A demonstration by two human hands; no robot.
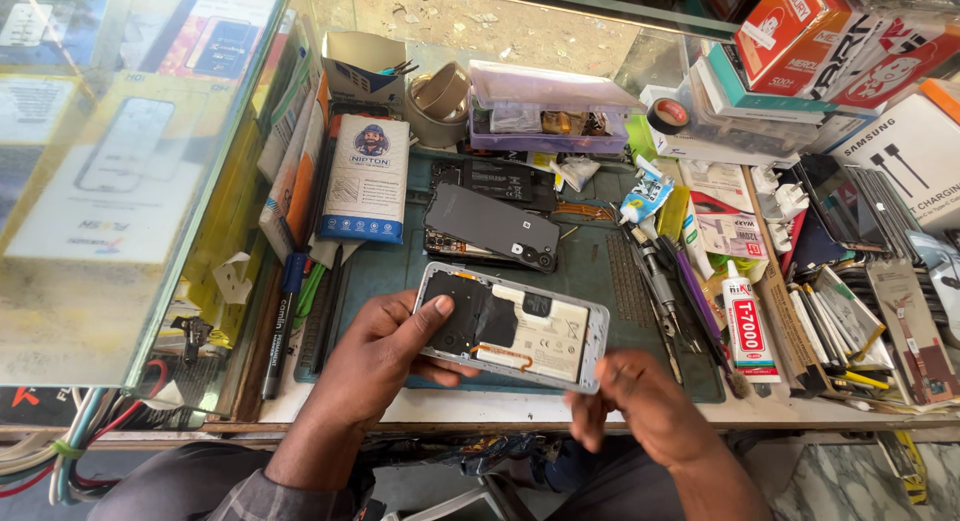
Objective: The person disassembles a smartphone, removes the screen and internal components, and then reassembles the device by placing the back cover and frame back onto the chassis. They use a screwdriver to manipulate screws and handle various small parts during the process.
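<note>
Opened smartphone (512,326), back cover off, held above the worktop's green mat (590,266): left hand (385,356) grips its left end, thumb on top; right hand (640,406) pinches its lower right corner. Beyond lie a dark back cover (490,224), a clear lidded parts box (545,111) and a glue tube (748,323).

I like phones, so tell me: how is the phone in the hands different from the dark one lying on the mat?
The opened phone is held up by the left hand and right hand; the dark phone lies untouched on the green mat. The opened phone shows its insides in a silvery frame; the dark phone shows a plain grey back with camera holes. Both are flat rectangles.
</note>
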